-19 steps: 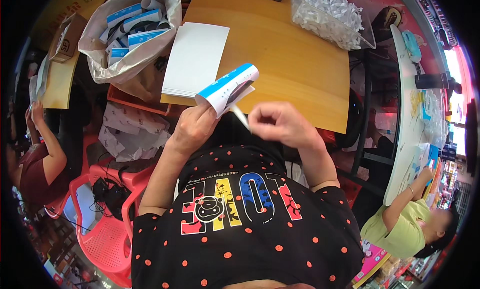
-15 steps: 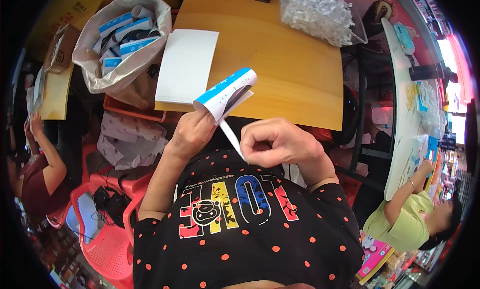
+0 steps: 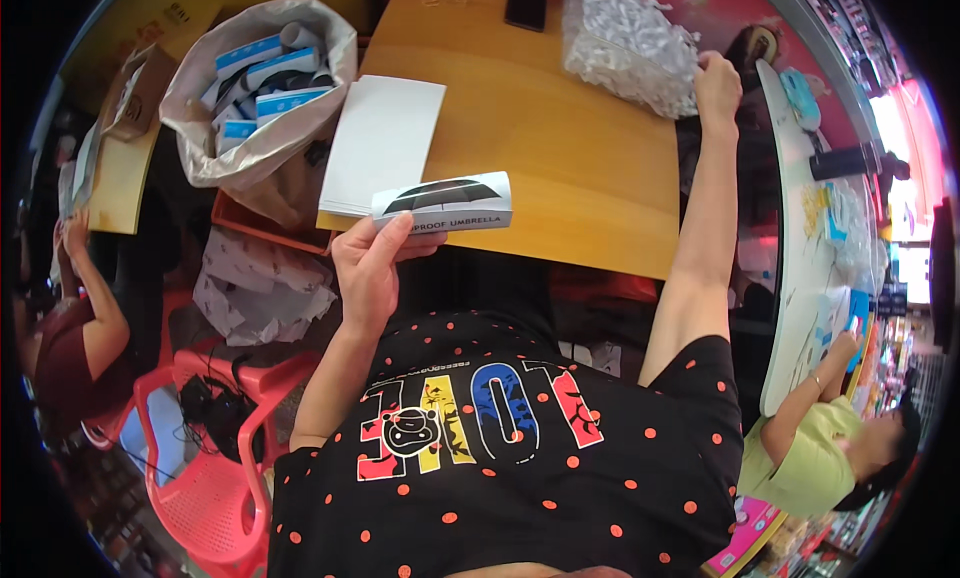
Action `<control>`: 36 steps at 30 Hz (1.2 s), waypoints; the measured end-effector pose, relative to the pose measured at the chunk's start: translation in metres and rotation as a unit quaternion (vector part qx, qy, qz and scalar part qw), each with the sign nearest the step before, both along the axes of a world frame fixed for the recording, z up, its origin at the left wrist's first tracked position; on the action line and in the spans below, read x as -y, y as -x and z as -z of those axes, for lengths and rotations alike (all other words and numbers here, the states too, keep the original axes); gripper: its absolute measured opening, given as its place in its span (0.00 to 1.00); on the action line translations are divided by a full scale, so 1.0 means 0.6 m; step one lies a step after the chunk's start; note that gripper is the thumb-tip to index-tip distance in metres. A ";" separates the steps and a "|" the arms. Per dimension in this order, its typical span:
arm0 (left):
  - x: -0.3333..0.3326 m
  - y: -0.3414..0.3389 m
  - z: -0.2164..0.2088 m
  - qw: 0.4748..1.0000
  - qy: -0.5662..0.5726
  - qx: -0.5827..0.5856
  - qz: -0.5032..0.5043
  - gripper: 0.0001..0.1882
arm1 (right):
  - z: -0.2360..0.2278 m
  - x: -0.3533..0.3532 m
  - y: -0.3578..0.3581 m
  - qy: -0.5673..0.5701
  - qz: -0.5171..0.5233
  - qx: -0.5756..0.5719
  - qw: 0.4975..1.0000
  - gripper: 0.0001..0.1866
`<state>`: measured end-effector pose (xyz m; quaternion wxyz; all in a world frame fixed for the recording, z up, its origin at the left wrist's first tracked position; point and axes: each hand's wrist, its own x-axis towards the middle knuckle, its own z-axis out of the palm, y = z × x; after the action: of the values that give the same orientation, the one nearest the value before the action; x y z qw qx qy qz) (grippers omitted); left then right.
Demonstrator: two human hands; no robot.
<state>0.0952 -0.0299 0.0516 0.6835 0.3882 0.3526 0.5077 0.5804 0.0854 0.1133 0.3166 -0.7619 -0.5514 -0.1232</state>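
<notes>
My left hand (image 3: pixel 372 268) is closed on a printed paper sleeve (image 3: pixel 440 206), thumb on its front. The sleeve is rolled into a flattened tube, white-grey with a dark umbrella picture. It is held just over the table's near edge, beside a stack of white sheets (image 3: pixel 385 143). At the far right, my right hand (image 3: pixel 718 86) is stretched out to the right side of a clear bin (image 3: pixel 690 40) heaped with crumpled white strips (image 3: pixel 628 43). Its fingers look curled in; what they hold, if anything, is hidden.
The wooden table (image 3: pixel 560 178) bears a dark phone (image 3: pixel 525 4) at the back. A pale sack (image 3: pixel 185 148) of blue-and-white sleeves stands left. A red chair (image 3: pixel 205 498) is near left. One person (image 3: pixel 90 318) works at the left, another (image 3: pixel 810 448) at the right by a white table (image 3: pixel 785 238).
My right hand has gone from beside the sleeve, where a white strip showed, out to the bin at the far right. The left hand has turned the sleeve level, its umbrella picture now showing.
</notes>
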 end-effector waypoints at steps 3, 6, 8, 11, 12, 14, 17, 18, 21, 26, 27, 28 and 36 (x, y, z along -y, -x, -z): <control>-0.007 0.007 0.007 0.997 0.056 0.045 -0.021 0.14 | 0.030 0.008 0.069 -0.138 -0.004 0.064 0.988 0.08; -0.012 0.015 0.016 0.992 0.090 0.086 -0.035 0.12 | 0.042 0.087 0.265 -0.132 -0.150 -0.211 0.957 0.05; -0.019 0.011 0.016 0.991 0.092 0.087 -0.037 0.12 | 0.051 0.156 0.371 -0.107 -0.233 -0.399 0.880 0.02; -0.019 0.010 0.020 0.991 0.094 0.084 -0.052 0.12 | 0.079 0.205 0.451 -0.061 -0.335 -0.444 0.829 0.04; -0.021 0.008 0.019 0.990 0.096 0.085 -0.052 0.12 | 0.080 0.212 0.466 -0.048 -0.336 -0.427 0.838 0.06; -0.021 0.004 0.018 0.991 0.093 0.082 -0.052 0.12 | 0.088 0.216 0.483 -0.041 -0.305 -0.412 0.858 0.06; -0.017 0.000 0.017 0.993 0.077 0.071 -0.054 0.12 | 0.097 0.214 0.483 -0.052 -0.296 -0.390 0.870 0.06; -0.016 -0.002 0.017 0.994 0.069 0.067 -0.056 0.12 | 0.099 0.213 0.483 -0.059 -0.298 -0.384 0.872 0.06; -0.014 -0.002 0.018 0.997 0.039 0.038 -0.058 0.13 | 0.097 0.209 0.488 -0.048 -0.293 -0.453 0.841 0.04; -0.010 -0.005 0.018 0.998 -0.017 -0.006 -0.058 0.15 | 0.102 0.213 0.490 0.004 -0.225 -0.566 0.793 0.04; -0.008 -0.007 0.018 0.998 -0.024 -0.012 -0.057 0.15 | 0.103 0.213 0.490 0.006 -0.216 -0.575 0.789 0.05; -0.007 -0.009 0.019 0.998 -0.031 -0.019 -0.056 0.15 | 0.106 0.213 0.489 0.002 -0.212 -0.589 0.780 0.05; -0.009 -0.010 0.043 0.998 -0.005 -0.026 -0.060 0.14 | 0.144 0.204 0.464 0.061 -0.239 -0.710 0.660 0.06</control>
<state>0.1013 -0.0244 0.0257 0.6407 0.3829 0.3900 0.5393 0.3020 -0.0368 0.0268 0.5833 -0.4775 -0.3292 0.5686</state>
